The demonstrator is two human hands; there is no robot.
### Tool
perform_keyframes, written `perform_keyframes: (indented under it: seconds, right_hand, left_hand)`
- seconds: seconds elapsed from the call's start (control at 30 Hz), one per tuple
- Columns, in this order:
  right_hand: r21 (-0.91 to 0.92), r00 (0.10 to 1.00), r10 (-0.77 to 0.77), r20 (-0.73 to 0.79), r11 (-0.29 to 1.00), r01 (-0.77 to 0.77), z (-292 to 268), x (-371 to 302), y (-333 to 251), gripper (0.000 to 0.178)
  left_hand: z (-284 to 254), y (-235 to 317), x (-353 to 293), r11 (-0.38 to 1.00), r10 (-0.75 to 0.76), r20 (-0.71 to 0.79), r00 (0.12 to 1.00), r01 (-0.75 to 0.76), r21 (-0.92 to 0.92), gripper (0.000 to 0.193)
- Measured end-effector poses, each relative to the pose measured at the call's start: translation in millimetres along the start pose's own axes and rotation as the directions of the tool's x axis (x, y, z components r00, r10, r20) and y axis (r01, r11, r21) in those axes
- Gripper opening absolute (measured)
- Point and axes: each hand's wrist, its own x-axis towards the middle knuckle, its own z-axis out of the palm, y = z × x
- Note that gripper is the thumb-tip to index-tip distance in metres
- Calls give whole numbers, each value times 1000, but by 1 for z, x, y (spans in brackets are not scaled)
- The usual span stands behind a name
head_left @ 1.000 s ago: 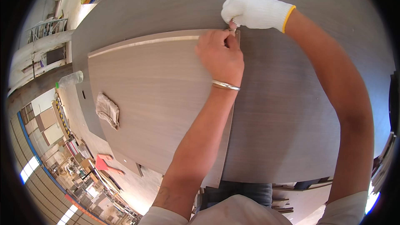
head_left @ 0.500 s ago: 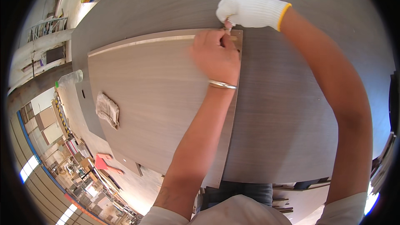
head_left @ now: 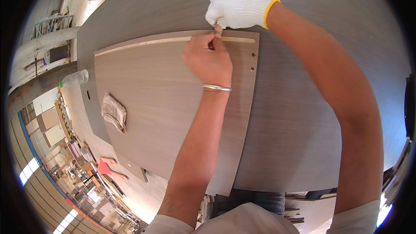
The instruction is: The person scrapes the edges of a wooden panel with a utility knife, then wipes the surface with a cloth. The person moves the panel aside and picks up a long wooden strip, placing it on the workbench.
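Grey-brown panel [head_left: 151, 91] beneath left hand [head_left: 209, 60]; right hand [head_left: 236, 9] near far edge.

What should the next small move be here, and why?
Probably a short slide further left: the bare left hand and gloved right hand have shifted left from the far right corner of the panel, and the pale strip runs on past them.

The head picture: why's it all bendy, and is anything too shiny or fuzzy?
In the head view, the fisheye lens bows straight edges, like those of the panel; in the head view, a bluish sheen lights the right of the big board and bright strips at lower left look washed out; there too, the left hand and gloved right hand look fairly sharp.
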Motion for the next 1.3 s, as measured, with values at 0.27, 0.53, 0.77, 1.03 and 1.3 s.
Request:
perform_keyframes:
  seconds: [0.27,0.53,0.77,1.03,1.3]
  right_hand:
    - [-45,1000,-20,-15,999,19,-2,-24,19,12]
    - [33,999,-14,-32,999,15,0,-1,-2,12]
    - [3,998,-43,-42,999,43,-2,-5,0,13]
    - [-49,998,-47,-35,998,45,1,-12,15,13]
    - [-18,998,-37,-50,999,36,0,-21,14,11]
  left_hand:
    - [14,14,-10,994,107,4,994,-107,-18,7]
    - [2,-2,3,997,-45,-12,999,44,-60,10]
    - [1,0,2,1000,5,-22,1000,-6,-22,8]
    - [9,11,-5,995,101,-10,995,-101,-8,8]
    - [8,14,-8,998,53,45,998,-55,32,12]
